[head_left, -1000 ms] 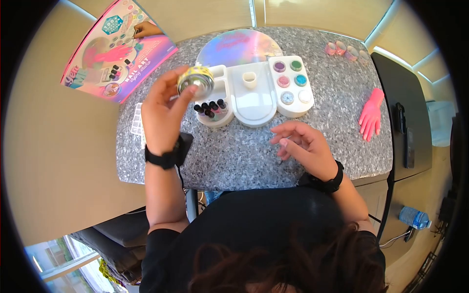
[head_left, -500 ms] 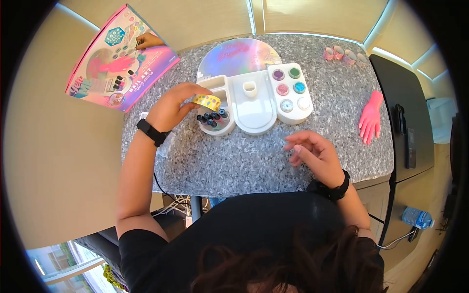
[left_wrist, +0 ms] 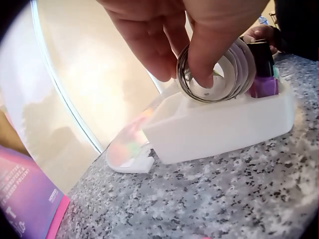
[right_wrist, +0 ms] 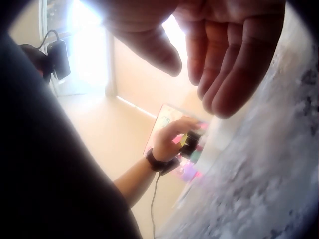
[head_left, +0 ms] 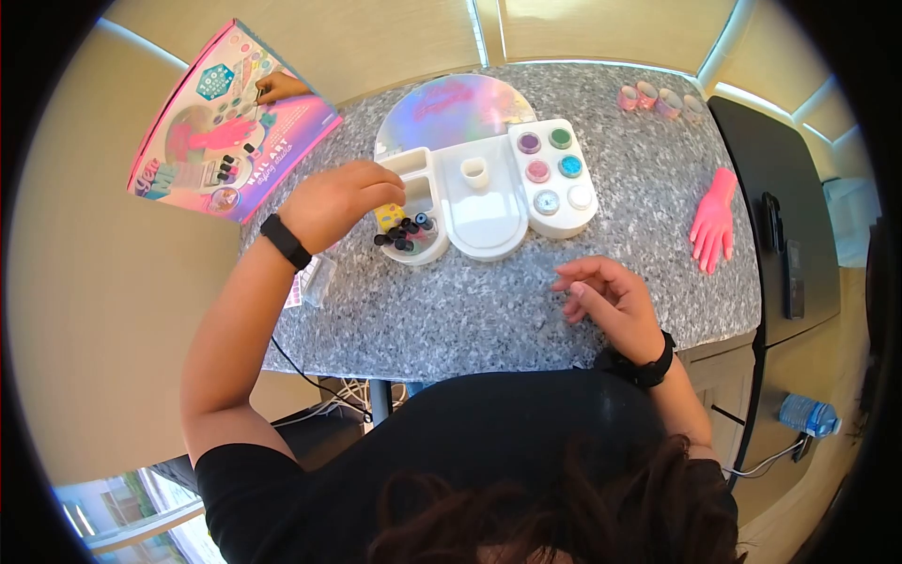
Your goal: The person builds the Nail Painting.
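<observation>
The grey speckled bench (head_left: pixel 442 324) is the largest thing here, and the pink box (head_left: pixel 225 132) stands at its left edge, beyond the person's left arm. Near the middle is the white tray (head_left: pixel 487 226), whose wall and inner dividers leave limited room for fingers. The left grip (head_left: pixel 334 202) pinches the yellow patterned roll (head_left: pixel 390 217) at the bottle part of the tray — thumb inside the ring, fingers outside; whether the roll touches the tray, I cannot tell. The right grip (head_left: pixel 609 305) is relaxed over the near side of the bench and holds nothing. The roll should be light, rather firm and smooth, and not fragile, so it is best held by its rim, without strong squeezing. Smallest are the dark-capped bottles (head_left: pixel 404 232), crowded just beside it; they are what stands in the way — I think they could tip if the roll pushes them.
</observation>
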A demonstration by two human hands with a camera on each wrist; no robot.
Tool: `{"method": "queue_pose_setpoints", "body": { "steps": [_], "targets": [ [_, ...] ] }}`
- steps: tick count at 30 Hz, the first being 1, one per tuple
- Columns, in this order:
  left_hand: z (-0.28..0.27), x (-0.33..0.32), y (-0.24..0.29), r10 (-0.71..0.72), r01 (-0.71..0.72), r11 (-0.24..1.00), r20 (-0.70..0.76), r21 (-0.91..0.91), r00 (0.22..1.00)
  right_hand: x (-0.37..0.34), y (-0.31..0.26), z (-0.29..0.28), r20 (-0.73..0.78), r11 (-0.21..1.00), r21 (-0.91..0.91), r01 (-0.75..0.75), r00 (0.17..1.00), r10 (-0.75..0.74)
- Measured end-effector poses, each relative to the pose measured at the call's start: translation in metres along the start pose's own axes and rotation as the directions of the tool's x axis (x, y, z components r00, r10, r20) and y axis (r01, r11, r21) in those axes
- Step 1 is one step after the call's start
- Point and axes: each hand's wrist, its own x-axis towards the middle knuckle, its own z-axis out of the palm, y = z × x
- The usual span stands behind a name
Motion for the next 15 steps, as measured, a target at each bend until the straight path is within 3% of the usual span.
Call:
{"method": "queue_pose_setpoints", "body": {
  "steps": [7, 9, 15],
  "targets": [
    [-0.013, -0.011, 0.003, -0.033, 0.038, 0.996, 0.062, -0.081, 0.998, -0.005, 0.01, -0.008, -0.024, 1.0, 0.001, 0.005, 1.0, -0.005],
    [-0.017, -0.015, 0.009, -0.104, 0.119, 0.983, 0.114, -0.136, 0.988, -0.004, 0.011, -0.008, -0.022, 1.0, 0.005, 0.006, 1.0, -0.006],
    [-0.005, -0.026, 0.001, -0.094, 0.11, 0.965, 0.075, -0.238, 0.993, -0.004, 0.012, -0.008, -0.016, 1.0, 0.016, 0.012, 1.0, -0.012]
  ]
}}
